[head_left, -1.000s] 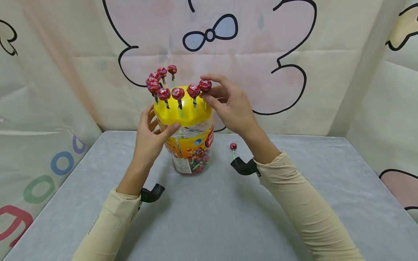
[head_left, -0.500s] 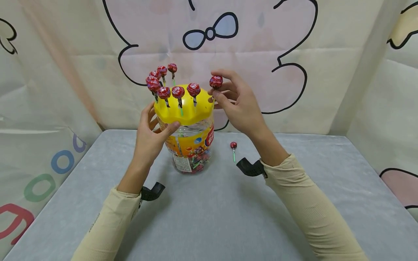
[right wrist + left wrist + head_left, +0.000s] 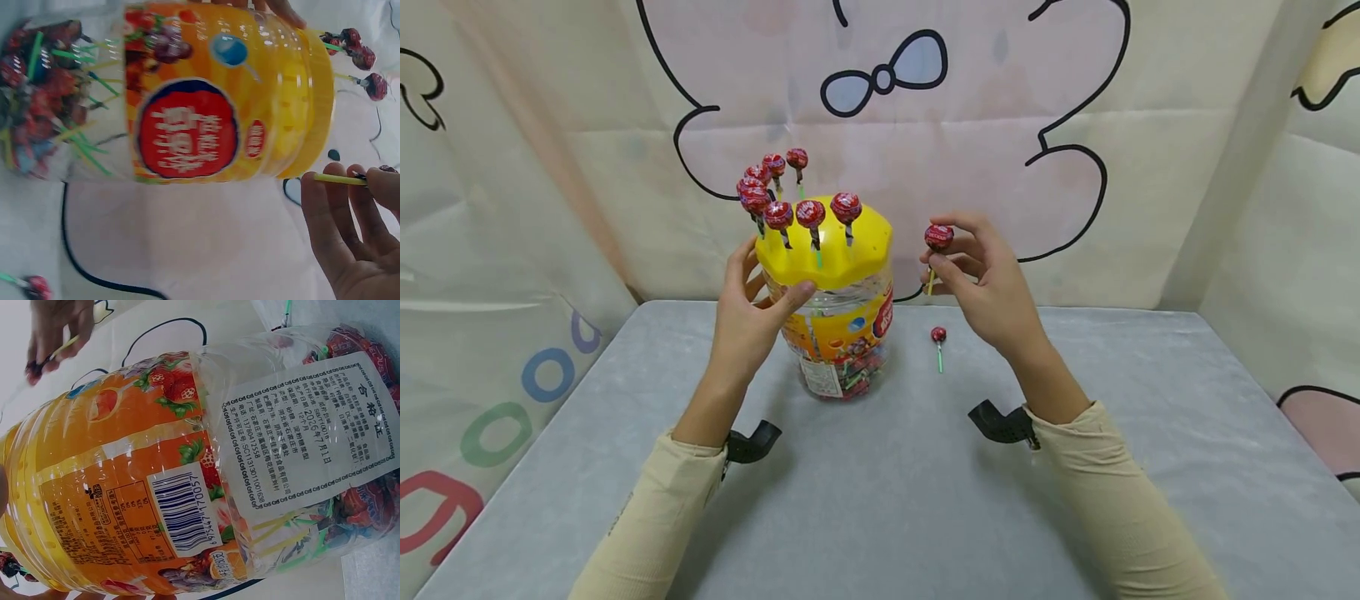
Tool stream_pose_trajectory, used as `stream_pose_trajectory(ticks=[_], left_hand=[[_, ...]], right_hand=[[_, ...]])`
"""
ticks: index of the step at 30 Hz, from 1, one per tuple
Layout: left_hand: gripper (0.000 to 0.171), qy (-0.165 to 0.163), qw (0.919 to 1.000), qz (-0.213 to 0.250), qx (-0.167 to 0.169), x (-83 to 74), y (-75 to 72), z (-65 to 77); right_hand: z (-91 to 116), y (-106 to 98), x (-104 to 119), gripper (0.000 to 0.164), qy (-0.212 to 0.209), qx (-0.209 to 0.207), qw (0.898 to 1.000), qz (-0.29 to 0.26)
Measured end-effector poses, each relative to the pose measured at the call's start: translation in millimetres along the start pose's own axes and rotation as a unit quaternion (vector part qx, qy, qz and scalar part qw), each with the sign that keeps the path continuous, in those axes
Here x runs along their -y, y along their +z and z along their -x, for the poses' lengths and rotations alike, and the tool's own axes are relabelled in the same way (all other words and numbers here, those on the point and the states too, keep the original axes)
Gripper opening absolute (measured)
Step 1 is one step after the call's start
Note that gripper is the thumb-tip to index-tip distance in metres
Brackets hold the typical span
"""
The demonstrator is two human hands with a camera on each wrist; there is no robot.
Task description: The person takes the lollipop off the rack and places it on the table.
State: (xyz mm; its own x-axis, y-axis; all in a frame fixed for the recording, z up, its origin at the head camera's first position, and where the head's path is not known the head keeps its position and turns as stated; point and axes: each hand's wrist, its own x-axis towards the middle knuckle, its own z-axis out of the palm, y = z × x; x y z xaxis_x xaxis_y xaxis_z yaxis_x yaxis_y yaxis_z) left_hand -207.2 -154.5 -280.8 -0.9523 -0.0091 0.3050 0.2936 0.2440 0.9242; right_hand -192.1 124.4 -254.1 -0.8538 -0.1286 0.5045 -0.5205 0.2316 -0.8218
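Observation:
A clear candy jar (image 3: pixel 838 333) with a yellow lid (image 3: pixel 868 250) stands upright on the table. My left hand (image 3: pixel 748 308) grips its upper left side, thumb in front below the lid. Several red-wrapped lollipops (image 3: pixel 811 214) stick up from the lid's rim along its left and front. To the right of the jar, apart from it, my right hand (image 3: pixel 992 283) pinches one lollipop (image 3: pixel 938 237) just below its head. Its yellow stick (image 3: pixel 337 179) shows in the right wrist view. The left hand's outer fingers are partly hidden behind the jar.
On the grey table (image 3: pixel 880 500) lies a single lollipop (image 3: pixel 939 335) with a green stick, right of the jar. More lollipops (image 3: pixel 56 94) fill the jar's bottom. A patterned curtain (image 3: pixel 970 133) hangs behind the table.
My right hand has drawn a lollipop out of the lid's right side and carried it right and down, away from the jar. The left hand has stayed on the jar.

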Motion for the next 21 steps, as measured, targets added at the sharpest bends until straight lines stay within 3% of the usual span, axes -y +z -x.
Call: stream_pose_trajectory(ticks=[5, 14, 21], left_hand=[[0.087, -0.001, 1.0000, -0.002, -0.002, -0.3, 0.1, 1.2], [0.087, 0.005, 1.0000, -0.002, -0.004, -3.0, -2.0, 0.2], [0.087, 0.005, 1.0000, 0.001, 0.003, -0.6, 0.0, -0.2]], right_hand=[[12, -2, -18, 0.045, 0.021, 0.007, 1.000, -0.002], [9, -7, -20, 0.046, 0.064, 0.055, 0.996, 0.034], [9, -14, -29, 0.045, 0.083, 0.082, 0.993, 0.032]])
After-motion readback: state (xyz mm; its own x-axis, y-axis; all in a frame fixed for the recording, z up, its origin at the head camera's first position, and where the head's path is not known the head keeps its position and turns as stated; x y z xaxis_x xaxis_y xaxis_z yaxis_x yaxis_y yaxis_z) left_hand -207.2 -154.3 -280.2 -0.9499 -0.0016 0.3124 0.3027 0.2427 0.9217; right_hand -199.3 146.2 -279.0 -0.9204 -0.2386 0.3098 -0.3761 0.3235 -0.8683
